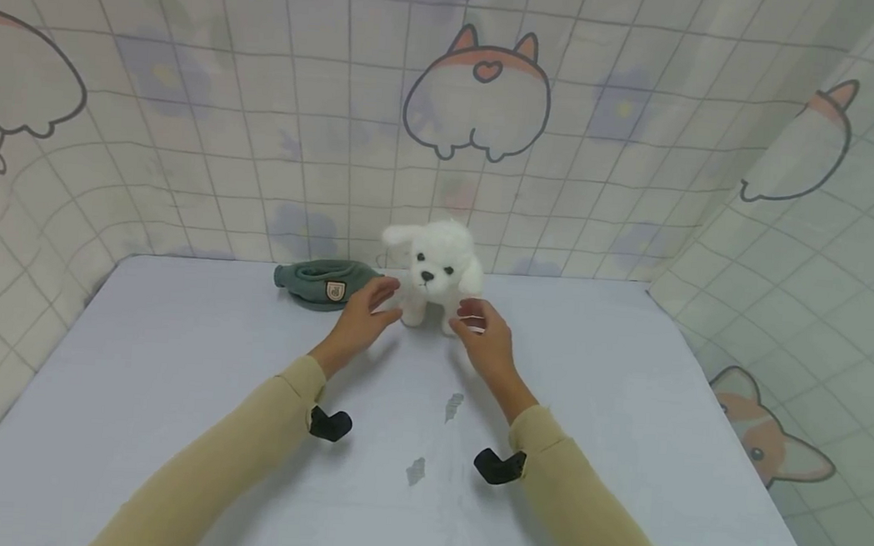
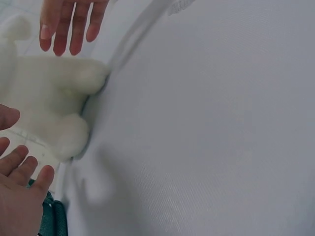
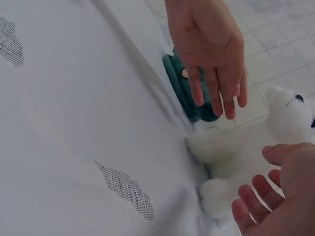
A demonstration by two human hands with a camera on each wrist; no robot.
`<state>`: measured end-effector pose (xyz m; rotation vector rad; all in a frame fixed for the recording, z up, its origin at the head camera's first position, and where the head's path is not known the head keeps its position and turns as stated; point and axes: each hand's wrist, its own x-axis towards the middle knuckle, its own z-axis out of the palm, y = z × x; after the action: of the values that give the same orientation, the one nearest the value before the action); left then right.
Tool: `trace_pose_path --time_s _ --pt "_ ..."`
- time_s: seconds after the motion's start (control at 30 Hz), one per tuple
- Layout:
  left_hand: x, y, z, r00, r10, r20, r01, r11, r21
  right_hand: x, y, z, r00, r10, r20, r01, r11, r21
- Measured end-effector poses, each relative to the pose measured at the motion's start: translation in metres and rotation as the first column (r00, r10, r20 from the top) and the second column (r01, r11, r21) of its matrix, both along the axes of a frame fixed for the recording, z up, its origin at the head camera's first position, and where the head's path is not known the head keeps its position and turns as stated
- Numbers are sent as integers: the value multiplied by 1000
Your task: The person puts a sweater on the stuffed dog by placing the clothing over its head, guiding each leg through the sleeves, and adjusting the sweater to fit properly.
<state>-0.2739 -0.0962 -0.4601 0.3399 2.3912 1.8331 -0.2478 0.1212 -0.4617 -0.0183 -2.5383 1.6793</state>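
Note:
A white plush dog [image 1: 442, 244] stands on its legs at the back of the table, facing the head camera, one ear sticking out sideways. On its left side my left hand [image 1: 361, 317] is held with fingers relaxed and thumb apart, its fingertips close to the dog's body. My right hand [image 1: 489, 343] mirrors it on the other side, fingers loosely bent near a front leg. In the right wrist view, the palm of the right hand [image 3: 290, 191] faces the plush dog [image 3: 246, 152]. A dark green beret [image 1: 301, 280] with a small badge lies just behind the left hand.
The white table [image 1: 596, 375] has two grey patches [image 1: 415, 471] toward its front. A checked curtain [image 1: 338, 175] with corgi drawings hangs right behind the back edge and along both sides. Black straps [image 1: 498, 467] stick out from the sleeves.

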Motion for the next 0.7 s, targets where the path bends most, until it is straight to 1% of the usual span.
trace_pose_path --time_s 0.13,0.27,0.4,0.53,0.7 --pt "6 -5 5 1000 3 1 -3 1000 8 5 -5 1 1000 5 22 -5 1000 -5" --pt "12 -8 9 1000 6 9 -6 1000 -3 7 -10 0 999 27 22 -27 1000 -11" --pt "13 -12 9 1000 16 6 -16 999 -30 8 -17 -2 999 48 11 -48 999 -7" --pt "12 -17 11 999 41 8 -40 998 -49 8 -23 -3 998 69 2 -69 998 -9" --pt "12 -27 11 998 60 3 -60 996 -68 6 -32 -2 996 93 11 -93 996 -11"
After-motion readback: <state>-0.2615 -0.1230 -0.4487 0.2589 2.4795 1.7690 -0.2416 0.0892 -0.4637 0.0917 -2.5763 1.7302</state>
